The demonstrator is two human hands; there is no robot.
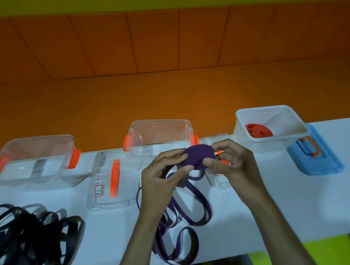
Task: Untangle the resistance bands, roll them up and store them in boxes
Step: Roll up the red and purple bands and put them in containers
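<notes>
Purple band [197, 156] half-rolled, held just above the white table [308, 204], at centre.
Left hand [164, 178] and right hand [233, 162] both pinch the rolled part, thumbs on its near face; the loose tail trails down to 6 o'clock on the table. Black bands [29, 242] heaped at 8 o'clock. Clear box [159, 121], lid off, at 12; white box [275, 138] at 2, red roll [259, 131] inside, blue lid [316, 159] beside it.
</notes>
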